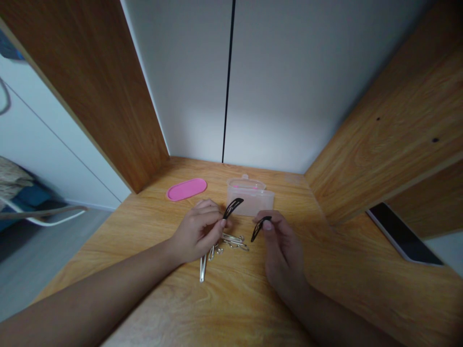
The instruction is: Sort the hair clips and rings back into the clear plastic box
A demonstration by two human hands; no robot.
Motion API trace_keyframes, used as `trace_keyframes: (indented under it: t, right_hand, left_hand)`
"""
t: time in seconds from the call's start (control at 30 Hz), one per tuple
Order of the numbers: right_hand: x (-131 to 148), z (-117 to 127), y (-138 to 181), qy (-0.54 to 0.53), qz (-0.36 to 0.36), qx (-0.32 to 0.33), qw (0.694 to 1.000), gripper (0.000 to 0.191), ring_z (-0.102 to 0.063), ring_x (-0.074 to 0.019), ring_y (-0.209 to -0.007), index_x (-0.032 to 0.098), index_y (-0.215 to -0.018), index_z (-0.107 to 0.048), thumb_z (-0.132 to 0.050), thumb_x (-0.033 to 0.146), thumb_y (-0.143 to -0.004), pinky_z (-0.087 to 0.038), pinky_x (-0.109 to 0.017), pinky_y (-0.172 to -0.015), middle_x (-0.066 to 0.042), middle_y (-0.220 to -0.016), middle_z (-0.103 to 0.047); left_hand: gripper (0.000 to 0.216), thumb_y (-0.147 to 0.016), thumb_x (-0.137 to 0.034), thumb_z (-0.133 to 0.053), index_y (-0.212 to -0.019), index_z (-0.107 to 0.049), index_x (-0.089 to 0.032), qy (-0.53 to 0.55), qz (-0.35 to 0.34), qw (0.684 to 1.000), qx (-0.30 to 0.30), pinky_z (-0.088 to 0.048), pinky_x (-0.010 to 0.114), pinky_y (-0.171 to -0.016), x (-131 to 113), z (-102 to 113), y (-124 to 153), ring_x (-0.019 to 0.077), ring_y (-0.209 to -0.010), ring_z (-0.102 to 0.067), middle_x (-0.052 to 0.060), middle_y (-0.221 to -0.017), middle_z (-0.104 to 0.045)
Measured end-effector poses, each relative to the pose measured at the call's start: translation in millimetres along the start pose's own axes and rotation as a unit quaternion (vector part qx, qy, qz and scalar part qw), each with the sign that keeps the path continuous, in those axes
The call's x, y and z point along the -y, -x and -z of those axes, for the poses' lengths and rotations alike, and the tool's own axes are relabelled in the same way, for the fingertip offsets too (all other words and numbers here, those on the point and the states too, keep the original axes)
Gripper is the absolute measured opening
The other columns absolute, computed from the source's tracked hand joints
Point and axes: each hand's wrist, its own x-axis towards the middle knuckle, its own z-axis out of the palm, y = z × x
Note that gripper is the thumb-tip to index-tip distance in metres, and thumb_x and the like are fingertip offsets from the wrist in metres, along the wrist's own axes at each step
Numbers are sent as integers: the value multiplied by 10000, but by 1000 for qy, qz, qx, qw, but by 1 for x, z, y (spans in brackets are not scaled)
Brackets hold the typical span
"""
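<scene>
Between thumb and fingers, my left hand [202, 231] pinches a black snap hair clip [233, 207] that points up and to the right. A second black hair clip [259, 227] is pinched in my right hand [284, 246], its free end slanting down to the left. Below and between the hands, several silver hair clips [233, 241] lie in a loose pile, partly covered by my left hand. One long silver clip [203, 268] sticks out toward me. Just behind the hands, a clear plastic case [249, 202] stands with its lid open at the back.
A pink oval tray [187, 189] lies on the wooden table [217, 313] at the back left. At the right edge rests a dark-screened phone [403, 233]. White panels [271, 96] close off the back, with wooden boards [398, 125] at both sides.
</scene>
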Motion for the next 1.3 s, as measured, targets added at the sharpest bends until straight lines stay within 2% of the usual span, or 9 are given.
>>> trace_keyframes:
  t: [0.13, 0.2, 0.27, 0.4, 0.63, 0.87, 1.0, 1.17, 1.3]
  right_hand:
    - [5, -3, 2, -72, -37, 13, 997, 255, -608, -155, -711, 232, -918, -543, -384, 377, -1054, -479, -285, -669, -8, -773, -660]
    - [6, -5, 5, -102, -52, 26, 993, 236, -528, -128, -546, 240, -934, -498, -358, 379, -1063, -429, -255, -550, 40, -626, -583]
    - [6, -7, 6, -105, -49, 24, 993, 195, -475, -116, -506, 243, -976, -488, -371, 375, -1060, -394, -240, -507, 62, -599, -520]
    - [2, -8, 5, -84, -37, 19, 996, 153, -519, -131, -634, 254, -1104, -499, -420, 369, -1041, -435, -258, -578, 31, -733, -535]
    - [-8, 1, 4, -27, -24, 60, 998, 278, -640, -164, -868, 308, -1265, -608, -483, 303, -1016, -524, -310, -766, -30, -981, -666]
    - [-8, 3, 5, -37, -35, 123, 991, 264, -666, -128, -610, 314, -1144, -737, -530, 258, -990, -557, -252, -621, 24, -740, -730]
    - [-6, 3, 4, -16, -26, 101, 994, 255, -719, -154, -703, 306, -1140, -751, -573, 273, -960, -578, -270, -670, 8, -835, -784]
    - [-1, 3, 1, 3, -7, 125, 992, 204, -721, -185, -753, 265, -1045, -778, -616, 331, -940, -565, -314, -735, -21, -855, -784]
    - [0, 2, 3, 5, -29, 108, 994, 329, -671, -182, -722, 212, -813, -740, -542, 414, -980, -517, -302, -703, -36, -762, -729]
  left_hand:
    - [227, -971, -198, -492, -841, -674, -158, -16, 13, 1000, -7, -409, 346, -744, 1, 0, 1, 185, -776, -548, 54, -736, -621]
    - [240, -978, -204, -475, -840, -667, -160, -19, 12, 1000, -10, -406, 348, -743, 0, 0, 1, 186, -772, -547, 53, -733, -621]
    - [242, -980, -216, -467, -847, -662, -164, -19, 7, 1000, -8, -402, 349, -740, -1, 0, 0, 187, -770, -545, 53, -738, -625]
    - [265, -975, -225, -450, -796, -637, -168, -32, 5, 999, 13, -389, 357, -733, -2, 1, -1, 187, -746, -526, 46, -708, -601]
    - [238, -972, -190, -435, -843, -633, -165, -54, 11, 998, 25, -389, 363, -753, -3, 1, 0, 189, -783, -539, 49, -747, -624]
    - [203, -943, -191, -444, -812, -597, -167, -72, -35, 993, 81, -398, 375, -764, -3, -1, 0, 195, -784, -544, 60, -745, -630]
    - [151, -905, -205, -512, -802, -617, -170, -78, -63, 990, 102, -406, 374, -783, -3, -3, 1, 201, -812, -566, 68, -777, -645]
    - [121, -886, -221, -568, -786, -619, -174, -86, -89, 986, 108, -405, 356, -754, -4, -5, 0, 190, -768, -551, 45, -712, -618]
    - [147, -907, -222, -557, -779, -616, -181, -86, -76, 988, 106, -413, 357, -768, -5, -4, -1, 189, -779, -569, 47, -726, -637]
